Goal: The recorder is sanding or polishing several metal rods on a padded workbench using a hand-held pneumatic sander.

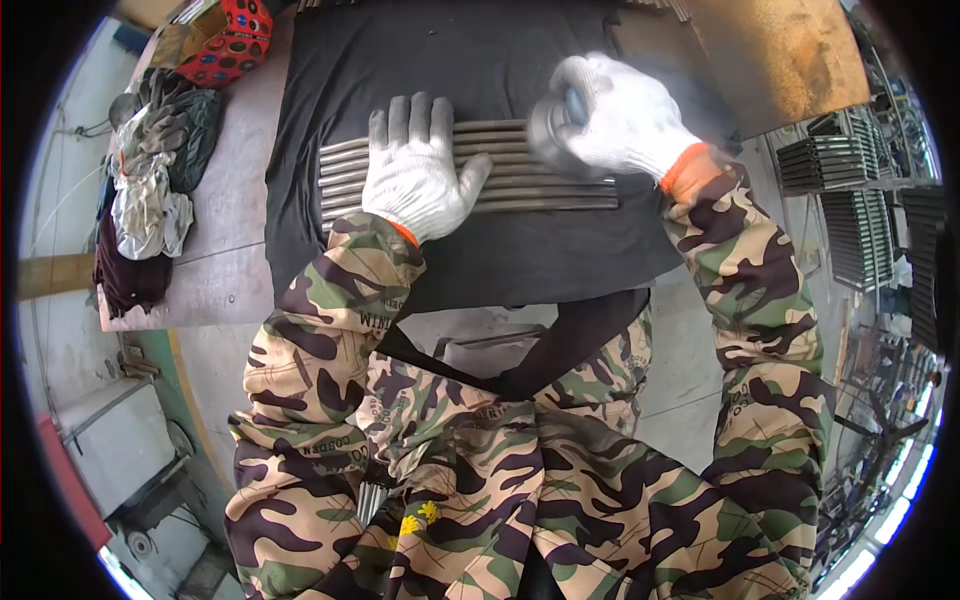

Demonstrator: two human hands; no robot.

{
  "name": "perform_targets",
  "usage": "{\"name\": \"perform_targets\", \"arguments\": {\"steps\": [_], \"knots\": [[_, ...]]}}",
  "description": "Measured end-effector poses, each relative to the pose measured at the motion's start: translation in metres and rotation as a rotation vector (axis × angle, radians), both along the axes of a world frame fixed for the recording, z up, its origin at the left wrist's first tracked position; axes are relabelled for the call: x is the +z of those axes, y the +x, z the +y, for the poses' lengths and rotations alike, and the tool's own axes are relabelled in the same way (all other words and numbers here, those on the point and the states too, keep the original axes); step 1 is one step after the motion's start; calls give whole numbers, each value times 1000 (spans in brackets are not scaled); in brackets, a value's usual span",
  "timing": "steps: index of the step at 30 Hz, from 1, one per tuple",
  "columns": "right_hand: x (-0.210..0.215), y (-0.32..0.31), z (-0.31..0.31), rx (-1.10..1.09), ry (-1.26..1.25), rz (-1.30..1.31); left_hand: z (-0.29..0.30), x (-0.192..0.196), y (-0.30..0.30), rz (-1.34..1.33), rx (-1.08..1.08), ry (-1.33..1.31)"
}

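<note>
Several grey metal rods (540, 190) lie side by side on a black cloth (480, 262) spread over the table. My left hand (421, 180), in a white glove with grey fingertips, rests flat across the left part of the rods, fingers stretched out. Above their right end is my right hand (620, 115), also gloved in white. Its fingers are curled and partly smeared by motion. A small bluish patch shows within its grip, but I cannot make out the thing held. The blur hides part of the rods there.
Crumpled gloves and rags (150, 190) are heaped at the table's left, near a red patterned cloth (232, 50). A brown, stained board (790, 55) lies at the back right. Stacked dark metal parts (850, 190) stand beyond the table's right side.
</note>
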State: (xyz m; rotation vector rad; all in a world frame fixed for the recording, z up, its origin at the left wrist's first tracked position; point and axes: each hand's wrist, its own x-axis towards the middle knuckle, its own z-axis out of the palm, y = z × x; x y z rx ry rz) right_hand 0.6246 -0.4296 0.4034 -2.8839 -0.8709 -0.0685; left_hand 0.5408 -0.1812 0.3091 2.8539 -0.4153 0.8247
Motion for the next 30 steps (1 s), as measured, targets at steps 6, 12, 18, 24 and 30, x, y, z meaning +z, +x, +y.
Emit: {"name": "perform_targets", "arguments": {"steps": [6, 12, 18, 24, 30], "knots": [[0, -6, -6, 16, -49, 15, -4, 8, -9, 311, -3, -84], [-9, -18, -26, 160, -7, -86, -11, -2, -17, 264, 5, -77], [20, -17, 7, 95, -26, 102, 8, -1, -3, 398, 52, -2], [13, -10, 2, 102, 33, 55, -6, 12, 14, 464, 110, 3], [18, -35, 1, 167, 1, 125, -5, 9, -5, 425, 101, -1]]}}
